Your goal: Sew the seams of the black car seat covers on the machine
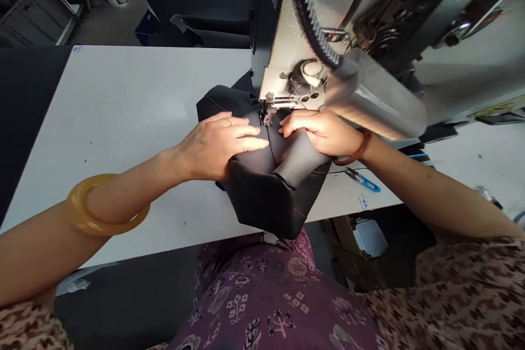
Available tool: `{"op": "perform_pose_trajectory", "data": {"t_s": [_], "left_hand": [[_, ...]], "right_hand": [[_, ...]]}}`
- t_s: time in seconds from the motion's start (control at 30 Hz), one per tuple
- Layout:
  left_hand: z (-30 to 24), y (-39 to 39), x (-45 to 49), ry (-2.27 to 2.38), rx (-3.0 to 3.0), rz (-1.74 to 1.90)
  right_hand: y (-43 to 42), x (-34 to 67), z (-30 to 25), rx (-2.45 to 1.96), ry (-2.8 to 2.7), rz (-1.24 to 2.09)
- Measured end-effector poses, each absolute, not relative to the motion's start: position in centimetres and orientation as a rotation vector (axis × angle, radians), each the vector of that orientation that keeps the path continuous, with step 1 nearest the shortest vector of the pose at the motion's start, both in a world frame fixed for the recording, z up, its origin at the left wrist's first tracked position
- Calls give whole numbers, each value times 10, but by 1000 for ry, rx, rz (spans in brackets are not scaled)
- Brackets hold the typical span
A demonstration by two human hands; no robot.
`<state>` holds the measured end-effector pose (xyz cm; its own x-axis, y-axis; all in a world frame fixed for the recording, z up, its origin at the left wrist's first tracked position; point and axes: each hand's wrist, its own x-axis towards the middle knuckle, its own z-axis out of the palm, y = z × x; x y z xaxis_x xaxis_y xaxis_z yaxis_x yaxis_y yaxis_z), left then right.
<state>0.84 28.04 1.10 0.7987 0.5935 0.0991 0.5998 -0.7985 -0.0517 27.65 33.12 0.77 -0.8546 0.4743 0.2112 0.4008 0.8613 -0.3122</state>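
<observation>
Black fabric (262, 202): where is it positioned?

On the white surface (123, 120), bunched beneath the presser foot (266, 117), its near end overhanging the front edge.

State the grip, left to right.

Left hand (216, 145): grip wide, fingers extended flat on the fabric. Right hand (322, 129): fingers bent over the raised fold; whether they pinch it, I cannot tell.

How is this best handled?

Left: apply light, even pressure. Centre: align the seam (270, 147) with the foot, fingertips clear. Right: restrain the fold; keep fabric off the blue snips (366, 180).
</observation>
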Motion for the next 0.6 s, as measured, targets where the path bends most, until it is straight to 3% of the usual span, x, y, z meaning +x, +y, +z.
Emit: {"op": "perform_pose_trajectory", "data": {"t_s": [0.13,0.4,0.6], "left_hand": [[13,265,14,-880,-2882,-83],[7,273,6,-828,-2820,-194],[1,290,0,-949,-2876,-260]], "right_hand": [[312,278,12,-462,-2724,364],[317,276,4,-461,-2678,314],[333,277,2,-717,-2711,435]]}}
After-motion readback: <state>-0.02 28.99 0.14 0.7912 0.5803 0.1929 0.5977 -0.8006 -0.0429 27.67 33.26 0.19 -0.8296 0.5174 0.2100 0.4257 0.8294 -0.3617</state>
